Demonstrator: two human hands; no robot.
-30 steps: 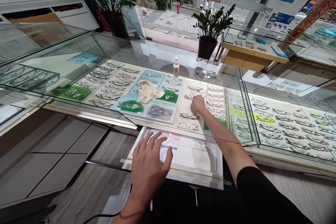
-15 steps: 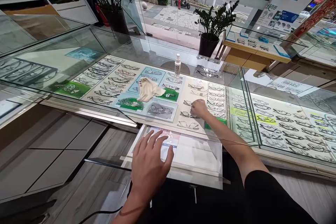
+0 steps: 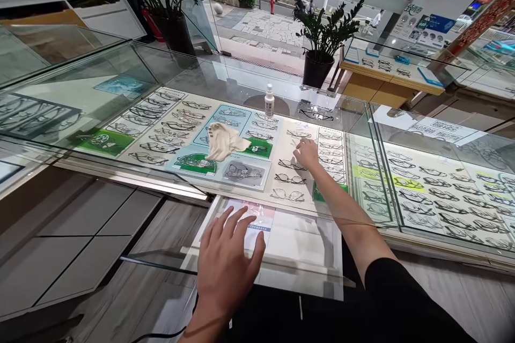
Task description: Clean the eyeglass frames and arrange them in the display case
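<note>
My right hand point(image 3: 307, 154) reaches over the display case with its fingers bent down on a pair of eyeglasses point(image 3: 295, 142) in a short column. The fingers cover part of that pair. Just nearer to me in the column lie a dark-framed pair point(image 3: 292, 164), a round-lensed pair point(image 3: 289, 178) and a clear-looking pair point(image 3: 287, 194). My left hand point(image 3: 229, 265) hovers, fingers spread and holding nothing, above the front of a pulled-out drawer point(image 3: 306, 236) with papers in it.
A crumpled cream cloth point(image 3: 225, 141) and a white spray bottle point(image 3: 269, 102) rest on the glass counter. Several rows of eyeglasses point(image 3: 179, 126) fill the case to the left. A glass divider point(image 3: 380, 171) stands to the right. A potted plant point(image 3: 319, 67) is behind.
My right hand has moved one pair farther from me along the column, uncovering the dark-framed pair. My left hand stays spread over the drawer. The view has shifted slightly.
</note>
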